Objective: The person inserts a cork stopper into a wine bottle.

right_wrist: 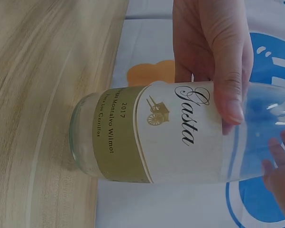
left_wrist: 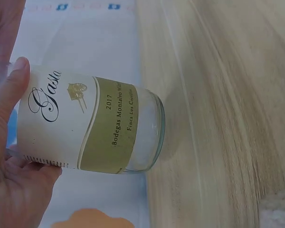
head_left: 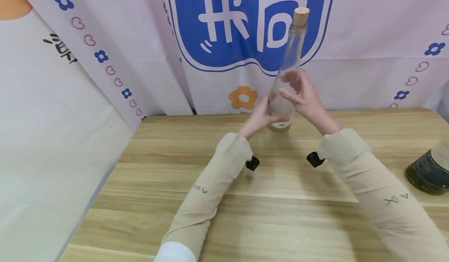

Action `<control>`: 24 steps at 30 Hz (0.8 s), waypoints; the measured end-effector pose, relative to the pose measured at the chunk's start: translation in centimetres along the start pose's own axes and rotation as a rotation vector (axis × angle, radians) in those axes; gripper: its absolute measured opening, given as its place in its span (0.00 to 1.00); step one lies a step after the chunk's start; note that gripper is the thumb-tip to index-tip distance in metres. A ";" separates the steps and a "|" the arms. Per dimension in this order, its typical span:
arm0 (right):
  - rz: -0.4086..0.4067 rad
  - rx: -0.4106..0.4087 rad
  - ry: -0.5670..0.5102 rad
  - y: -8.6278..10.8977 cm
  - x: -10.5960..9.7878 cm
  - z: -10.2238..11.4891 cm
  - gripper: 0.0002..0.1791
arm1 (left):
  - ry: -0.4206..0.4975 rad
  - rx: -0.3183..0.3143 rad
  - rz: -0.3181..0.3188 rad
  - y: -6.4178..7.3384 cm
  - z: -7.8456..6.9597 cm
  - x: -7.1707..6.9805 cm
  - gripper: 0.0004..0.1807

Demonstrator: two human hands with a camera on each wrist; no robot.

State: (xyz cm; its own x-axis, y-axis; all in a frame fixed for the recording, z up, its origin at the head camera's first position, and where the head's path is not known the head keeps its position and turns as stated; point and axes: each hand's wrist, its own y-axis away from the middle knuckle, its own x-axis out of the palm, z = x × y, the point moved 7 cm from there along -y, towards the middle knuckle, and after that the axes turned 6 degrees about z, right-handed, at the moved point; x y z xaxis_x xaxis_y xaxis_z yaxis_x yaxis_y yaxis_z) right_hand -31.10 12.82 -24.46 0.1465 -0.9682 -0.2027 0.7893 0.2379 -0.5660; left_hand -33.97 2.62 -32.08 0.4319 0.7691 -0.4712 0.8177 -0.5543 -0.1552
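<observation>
Both arms (head_left: 201, 199) reach forward, left hand (head_left: 261, 118) curled, right hand (head_left: 306, 95) higher and loosely bent.

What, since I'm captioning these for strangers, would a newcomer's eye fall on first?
Probably the clear bottle near the far edge of the table, with a cork in its mouth, the left hand gripping its lower body and the right hand close by. Behind it, the big blue emblem with white lettering stands out on the pale cloth. A green vessel, cut off by the head view's right edge, comes next.
</observation>
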 end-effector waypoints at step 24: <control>0.073 0.238 0.141 -2.0 0.3 -4.8 0.29 | -0.023 -0.137 0.018 -0.8 2.5 -0.7 0.48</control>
State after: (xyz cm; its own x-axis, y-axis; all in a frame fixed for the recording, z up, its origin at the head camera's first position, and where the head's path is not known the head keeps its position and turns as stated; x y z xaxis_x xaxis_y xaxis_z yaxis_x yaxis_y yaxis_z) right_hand -35.50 12.43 -27.22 0.1372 -0.9248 -0.3549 0.8997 0.2662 -0.3459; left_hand -35.92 1.73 -33.81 0.4396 0.7508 -0.4930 0.8548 -0.5182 -0.0270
